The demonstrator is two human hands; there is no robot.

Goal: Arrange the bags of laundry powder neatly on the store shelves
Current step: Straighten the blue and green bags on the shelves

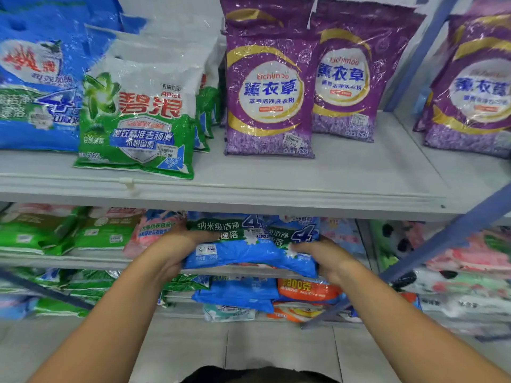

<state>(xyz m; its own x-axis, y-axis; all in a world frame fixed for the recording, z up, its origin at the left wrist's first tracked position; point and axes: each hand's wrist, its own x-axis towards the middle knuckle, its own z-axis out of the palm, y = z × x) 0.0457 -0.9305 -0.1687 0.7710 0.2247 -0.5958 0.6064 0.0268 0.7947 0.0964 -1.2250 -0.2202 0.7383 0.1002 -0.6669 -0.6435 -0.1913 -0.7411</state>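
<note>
Upper shelf [249,186]: blue bag [36,78], green-white bags [138,117], purple bags [268,87] standing upright.

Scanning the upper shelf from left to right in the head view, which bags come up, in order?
Large blue bag → green and white bag → front purple bag → second purple bag → purple bag past the upright.

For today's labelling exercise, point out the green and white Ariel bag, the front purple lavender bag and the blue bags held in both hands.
green and white Ariel bag [138,120]: head view, front face.
front purple lavender bag [268,89]: head view, white label.
blue bags [249,250]: head view, lower blue front.
</note>
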